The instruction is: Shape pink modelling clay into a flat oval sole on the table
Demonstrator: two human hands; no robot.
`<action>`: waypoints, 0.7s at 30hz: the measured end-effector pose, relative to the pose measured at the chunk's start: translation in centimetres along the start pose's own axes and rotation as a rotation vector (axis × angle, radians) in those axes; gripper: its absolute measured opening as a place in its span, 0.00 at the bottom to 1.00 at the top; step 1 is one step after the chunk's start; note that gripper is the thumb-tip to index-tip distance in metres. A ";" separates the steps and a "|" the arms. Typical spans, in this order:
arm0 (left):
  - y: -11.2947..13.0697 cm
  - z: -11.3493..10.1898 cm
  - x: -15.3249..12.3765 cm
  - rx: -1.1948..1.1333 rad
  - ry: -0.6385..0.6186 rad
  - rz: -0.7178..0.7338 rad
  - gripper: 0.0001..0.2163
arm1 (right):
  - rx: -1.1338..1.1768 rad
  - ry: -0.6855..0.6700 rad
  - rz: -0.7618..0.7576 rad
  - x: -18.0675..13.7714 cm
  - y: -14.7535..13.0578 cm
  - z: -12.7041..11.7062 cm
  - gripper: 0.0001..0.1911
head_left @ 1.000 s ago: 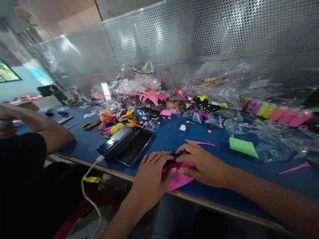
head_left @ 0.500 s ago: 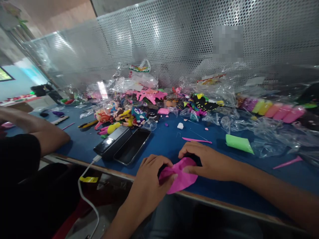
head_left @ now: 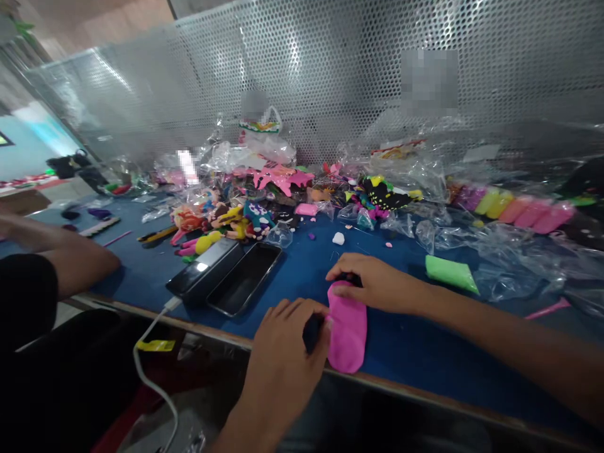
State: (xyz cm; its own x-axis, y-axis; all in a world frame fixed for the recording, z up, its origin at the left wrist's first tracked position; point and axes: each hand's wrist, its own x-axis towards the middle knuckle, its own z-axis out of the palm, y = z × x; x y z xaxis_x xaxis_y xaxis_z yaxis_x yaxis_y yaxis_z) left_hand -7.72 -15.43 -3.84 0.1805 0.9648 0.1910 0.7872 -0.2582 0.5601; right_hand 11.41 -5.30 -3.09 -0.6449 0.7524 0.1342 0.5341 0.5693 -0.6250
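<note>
A flat oval slab of pink clay (head_left: pixel 348 328) lies on the blue table (head_left: pixel 410 343) near its front edge. My left hand (head_left: pixel 283 355) is curled at the slab's left side, fingers closed around a small dark piece (head_left: pixel 311 330) that touches the clay. My right hand (head_left: pixel 372 283) rests on the slab's far end with bent fingers pressing on it; something dark shows under those fingers.
Two phones (head_left: pixel 221 277) lie left of my hands, one on a white cable (head_left: pixel 151 352). Another person's arm (head_left: pixel 61 258) rests at the left. Clay figures (head_left: pixel 226 220), plastic wrap (head_left: pixel 509 245), a green clay wedge (head_left: pixel 450 274) and a pink tool (head_left: pixel 547 309) crowd the back and right.
The pink clay went from a folded, crumpled sheet to a flattened oval. My left hand slid back toward the table edge and my right hand moved to the clay's far end.
</note>
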 end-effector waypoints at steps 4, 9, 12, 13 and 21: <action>-1.5 0.4 -0.3 0.152 0.102 0.109 0.08 | -0.191 0.146 -0.148 -2.0 0.6 -0.1 0.13; -2.2 0.5 -0.4 0.309 0.042 0.261 0.15 | -0.267 0.063 -0.233 -5.2 0.2 0.6 0.14; -2.0 -0.1 0.1 0.317 -0.023 0.304 0.18 | -0.285 0.037 -0.238 -5.6 0.3 1.0 0.14; -2.0 -0.3 0.3 0.312 -0.043 0.311 0.18 | -0.288 0.038 -0.240 -5.6 0.3 1.1 0.14; -2.4 -0.6 1.3 0.233 -0.115 0.317 0.14 | -0.304 0.066 -0.251 -5.4 0.4 1.1 0.14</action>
State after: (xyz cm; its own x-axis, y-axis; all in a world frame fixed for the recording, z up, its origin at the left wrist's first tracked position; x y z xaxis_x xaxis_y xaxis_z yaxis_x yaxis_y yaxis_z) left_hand -9.75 -13.59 -4.43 0.4904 0.8418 0.2258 0.7919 -0.5385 0.2878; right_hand 14.52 -9.46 -4.94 -0.7451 0.5912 0.3088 0.5081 0.8030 -0.3114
